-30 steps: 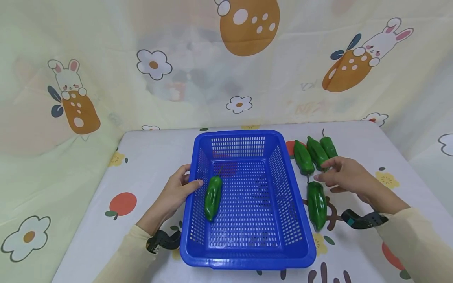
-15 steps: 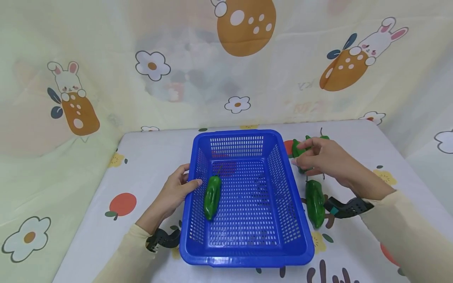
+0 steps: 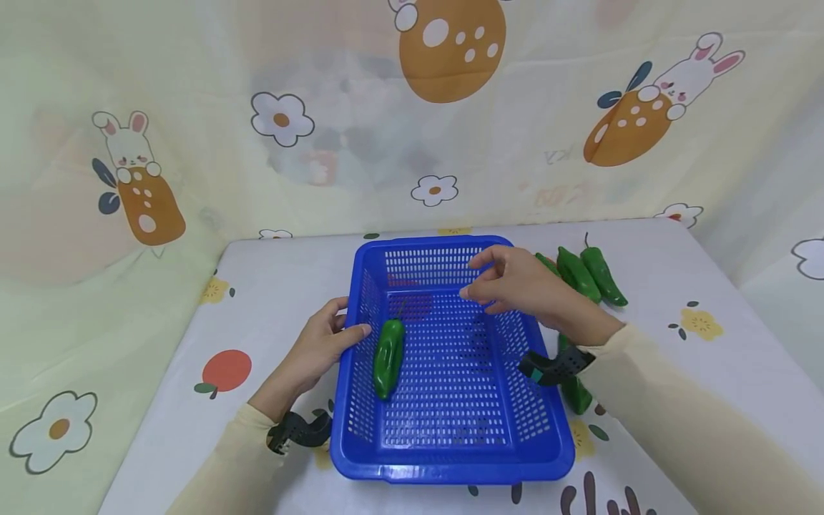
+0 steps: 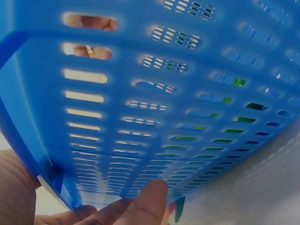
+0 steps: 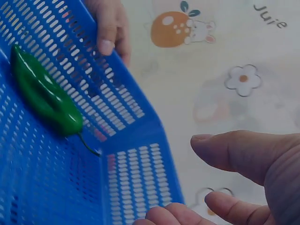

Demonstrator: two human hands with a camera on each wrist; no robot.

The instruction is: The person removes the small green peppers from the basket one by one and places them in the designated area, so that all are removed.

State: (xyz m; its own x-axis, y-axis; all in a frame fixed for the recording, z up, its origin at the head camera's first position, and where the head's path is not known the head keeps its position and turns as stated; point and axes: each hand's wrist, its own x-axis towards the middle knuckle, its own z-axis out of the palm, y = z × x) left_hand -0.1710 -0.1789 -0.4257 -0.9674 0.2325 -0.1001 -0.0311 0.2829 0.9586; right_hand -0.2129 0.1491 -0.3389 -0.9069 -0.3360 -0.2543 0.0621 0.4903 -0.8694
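A blue plastic basket (image 3: 450,473) with slotted walls stands on the table. One green pepper (image 3: 388,360) lies inside along its left wall, its thin stem toward the far end. My left hand (image 3: 325,340) grips the left rim, thumb over the edge and fingers outside against the wall. Over the far right part of the basket is my right hand (image 3: 515,282), fingers loosely bent; in the right wrist view the thumb (image 5: 229,152) stands apart from the fingers with nothing between. Several green peppers (image 3: 579,274) lie right of the basket, partly hidden by the right hand.
Beside the basket's right wall another green pepper (image 3: 575,395) lies, half covered by the right wrist strap (image 3: 556,366). A patterned cloth (image 3: 222,372) covers the table, and printed curtains (image 3: 360,157) hang behind and at the sides.
My right hand has moved left from the loose peppers to above the basket, holding nothing. The left hand stays on the rim, and the peppers lie as before.
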